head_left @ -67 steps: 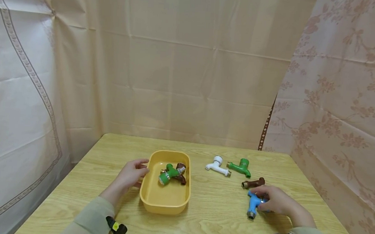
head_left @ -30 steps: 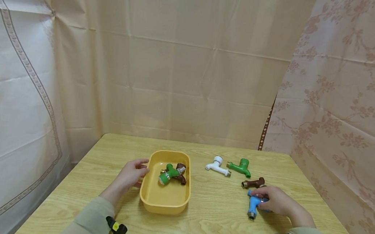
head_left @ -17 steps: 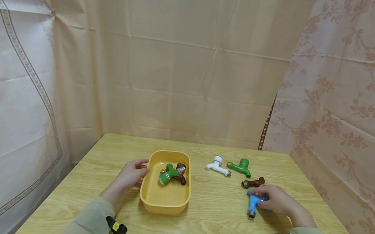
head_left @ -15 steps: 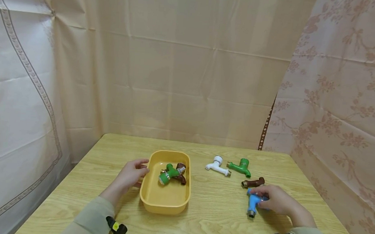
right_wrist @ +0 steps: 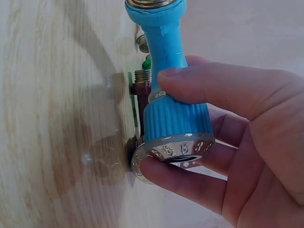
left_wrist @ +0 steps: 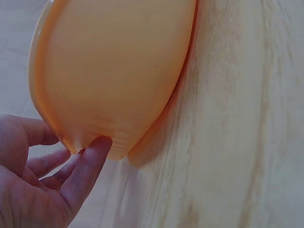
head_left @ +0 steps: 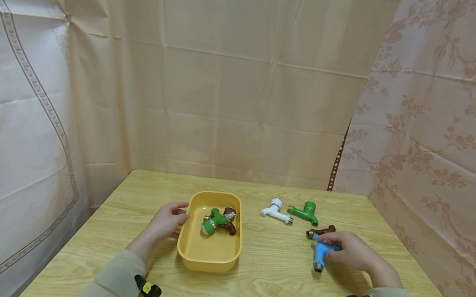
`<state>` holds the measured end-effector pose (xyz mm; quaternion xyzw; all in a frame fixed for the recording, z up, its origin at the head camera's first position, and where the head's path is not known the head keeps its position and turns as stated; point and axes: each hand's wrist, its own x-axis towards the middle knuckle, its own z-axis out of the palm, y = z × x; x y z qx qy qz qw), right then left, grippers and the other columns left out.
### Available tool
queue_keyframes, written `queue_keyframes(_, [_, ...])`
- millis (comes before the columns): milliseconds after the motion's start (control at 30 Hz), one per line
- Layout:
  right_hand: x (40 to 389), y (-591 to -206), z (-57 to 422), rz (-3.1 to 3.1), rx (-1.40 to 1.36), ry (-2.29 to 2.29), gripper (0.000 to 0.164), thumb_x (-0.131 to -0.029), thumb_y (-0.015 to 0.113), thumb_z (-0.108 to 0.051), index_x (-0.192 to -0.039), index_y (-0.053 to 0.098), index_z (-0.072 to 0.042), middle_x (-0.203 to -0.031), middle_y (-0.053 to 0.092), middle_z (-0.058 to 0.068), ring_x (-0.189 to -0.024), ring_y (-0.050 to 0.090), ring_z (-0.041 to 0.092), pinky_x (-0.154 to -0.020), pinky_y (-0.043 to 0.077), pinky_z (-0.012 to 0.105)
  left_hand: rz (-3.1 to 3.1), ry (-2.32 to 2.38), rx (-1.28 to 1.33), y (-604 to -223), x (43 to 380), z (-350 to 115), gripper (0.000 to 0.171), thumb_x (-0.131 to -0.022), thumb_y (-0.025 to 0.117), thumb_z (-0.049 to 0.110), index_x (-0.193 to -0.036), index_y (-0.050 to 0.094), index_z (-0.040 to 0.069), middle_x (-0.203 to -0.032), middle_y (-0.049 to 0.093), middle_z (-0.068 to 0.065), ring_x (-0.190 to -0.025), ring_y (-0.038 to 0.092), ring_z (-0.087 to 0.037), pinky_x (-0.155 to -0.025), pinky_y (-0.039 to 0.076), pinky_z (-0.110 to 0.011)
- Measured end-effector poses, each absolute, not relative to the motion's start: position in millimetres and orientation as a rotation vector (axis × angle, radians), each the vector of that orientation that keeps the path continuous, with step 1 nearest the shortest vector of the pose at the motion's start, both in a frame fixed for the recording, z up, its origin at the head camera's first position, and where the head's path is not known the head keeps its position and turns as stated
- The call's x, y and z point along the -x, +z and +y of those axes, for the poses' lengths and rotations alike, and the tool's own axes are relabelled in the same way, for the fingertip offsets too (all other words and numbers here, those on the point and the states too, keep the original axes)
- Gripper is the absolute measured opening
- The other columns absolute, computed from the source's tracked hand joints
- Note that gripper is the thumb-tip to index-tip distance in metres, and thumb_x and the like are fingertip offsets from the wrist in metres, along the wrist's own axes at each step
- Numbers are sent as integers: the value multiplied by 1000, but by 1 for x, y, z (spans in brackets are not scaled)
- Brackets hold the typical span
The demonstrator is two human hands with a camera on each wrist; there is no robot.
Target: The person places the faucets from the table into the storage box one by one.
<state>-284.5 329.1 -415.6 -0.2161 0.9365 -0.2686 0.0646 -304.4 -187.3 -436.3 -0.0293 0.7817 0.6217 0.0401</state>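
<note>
My right hand (head_left: 354, 253) grips a blue tap (right_wrist: 165, 52) with a metal threaded inlet. In the right wrist view, the thumb lies along its body beside the ribbed handle, and a fingertip sits under the metal-rimmed end. The tap looks slightly raised off the table and partly covers a brown tap (head_left: 321, 231) behind it. My left hand (head_left: 164, 221) touches the left side of a yellow plastic basin (head_left: 209, 260), its fairly straight fingers against rim and outer wall. Inside the basin, a green tap (head_left: 216, 219) lies across a brown tap (head_left: 232, 230).
A white tap (head_left: 275, 211) and another green tap (head_left: 306, 213) lie farther back on the wooden table (head_left: 271, 266), right of the basin. Light curtains (head_left: 246, 84) hang behind the table, with a floral curtain (head_left: 442, 135) on the right.
The blue tap and my right hand have shifted slightly up and away from me, covering more of the brown tap. My left hand and the basin have stayed put.
</note>
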Motion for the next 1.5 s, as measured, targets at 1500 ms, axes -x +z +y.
queue_keyframes(1500, [299, -399, 307, 2881, 776, -824, 38, -84, 71, -17, -122, 64, -18, -113, 62, 0, -100, 57, 20, -81, 51, 40, 2390, 1906, 102, -438, 307, -188, 45, -92, 57, 11, -136, 48, 12, -118, 53, -15, -91, 58, -27, -59, 57, -43])
